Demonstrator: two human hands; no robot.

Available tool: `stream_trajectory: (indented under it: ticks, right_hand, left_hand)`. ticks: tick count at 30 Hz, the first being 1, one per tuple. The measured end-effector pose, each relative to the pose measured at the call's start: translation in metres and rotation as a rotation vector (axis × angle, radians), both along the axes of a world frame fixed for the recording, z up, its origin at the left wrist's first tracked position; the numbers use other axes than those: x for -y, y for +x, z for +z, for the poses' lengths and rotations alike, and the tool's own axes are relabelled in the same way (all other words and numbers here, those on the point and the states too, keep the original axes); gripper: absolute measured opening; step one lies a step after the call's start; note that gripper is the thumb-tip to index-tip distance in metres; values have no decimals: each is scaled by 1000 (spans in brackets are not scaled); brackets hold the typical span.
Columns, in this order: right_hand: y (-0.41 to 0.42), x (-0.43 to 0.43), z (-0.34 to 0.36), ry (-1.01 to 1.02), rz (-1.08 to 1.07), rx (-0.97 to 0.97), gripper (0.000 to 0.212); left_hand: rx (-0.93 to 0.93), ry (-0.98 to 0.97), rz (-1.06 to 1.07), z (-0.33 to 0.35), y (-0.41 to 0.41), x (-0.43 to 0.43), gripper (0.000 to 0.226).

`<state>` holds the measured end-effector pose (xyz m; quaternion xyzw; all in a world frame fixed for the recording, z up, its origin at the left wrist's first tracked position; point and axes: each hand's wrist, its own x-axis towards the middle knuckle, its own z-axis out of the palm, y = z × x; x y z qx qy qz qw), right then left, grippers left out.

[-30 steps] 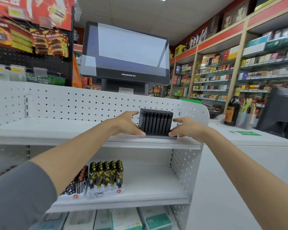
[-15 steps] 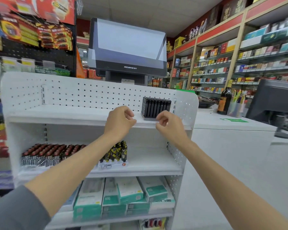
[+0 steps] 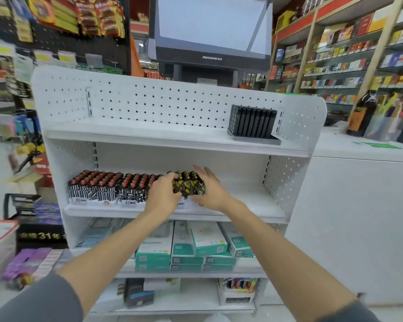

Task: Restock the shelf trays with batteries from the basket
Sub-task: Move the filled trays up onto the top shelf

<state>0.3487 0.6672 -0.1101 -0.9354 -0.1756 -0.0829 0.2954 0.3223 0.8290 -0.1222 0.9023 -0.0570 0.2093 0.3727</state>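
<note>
Head view shows a white pegboard shelf unit [image 3: 149, 101] with both of the person's hands reaching to its second shelf [image 3: 254, 205]. The left hand [image 3: 162, 195] and the right hand [image 3: 209, 191] bracket a tray of black-and-yellow items [image 3: 189, 185]; these stand upright, long axes vertical, tops pointing up, packed in tight rows. The left hand presses against the tray's left side with its fingers curled over the front items, and the right hand lies against the right side with fingers spread and partly open; whether either truly grips the tray cannot be told. Just left of the left hand, on the same shelf, sit trays of red-capped items in black-and-white wrappers [image 3: 107, 187], also upright, filling their trays edge to edge. To the right of the right hand the shelf surface lies bare. Above the right hand, on the top shelf, a black tray of dark upright pieces [image 3: 251, 123] stands near the right end, its slats vertical. Below both hands, teal-and-white boxes [image 3: 196, 249] are stacked on the third shelf, and a small display of coloured lighters [image 3: 239, 284] sits on the lowest one. Right of the unit is a white counter [image 3: 358, 147]
</note>
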Motion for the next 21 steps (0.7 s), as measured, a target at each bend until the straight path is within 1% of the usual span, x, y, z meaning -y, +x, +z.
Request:
stream_trajectory:
  ticks: [2, 4, 7, 10, 11, 12, 14, 16, 18, 21]
  right_hand:
    - [17, -4, -10, -20, 19, 7, 90]
    - [27, 2, -17, -38, 38, 52, 82]
    - [36, 26, -22, -74, 30, 126, 77]
    - [39, 53, -18, -91, 2, 125, 75]
    - [39, 62, -17, -75, -7, 103, 75]
    - [39, 70, -16, -62, -19, 70, 76]
    - [38, 81, -17, -44, -38, -16, 92]
    - [38, 84, -19, -27, -30, -62, 107]
    - [37, 81, -20, -26, -31, -70, 109]
    - [27, 74, -13, -65, -25, -31, 106]
  left_hand:
    - [14, -5, -4, -5, 8, -1, 52]
    - [32, -12, -19, -8, 15, 0, 52]
    - [34, -37, -53, -11, 23, 10, 52]
    - [24, -83, -70, -11, 29, 24, 51]
    - [23, -72, -63, -12, 32, 28, 56]
    - [-1, -52, -66, -12, 35, 32, 66]
    - [-122, -39, -142, -12, 40, 37, 91]
    - [-258, -89, -248, -9, 43, 39, 106]
    - [-328, -111, -311, -7, 47, 39, 115]
    - [-345, -108, -300, -3, 45, 38, 126]
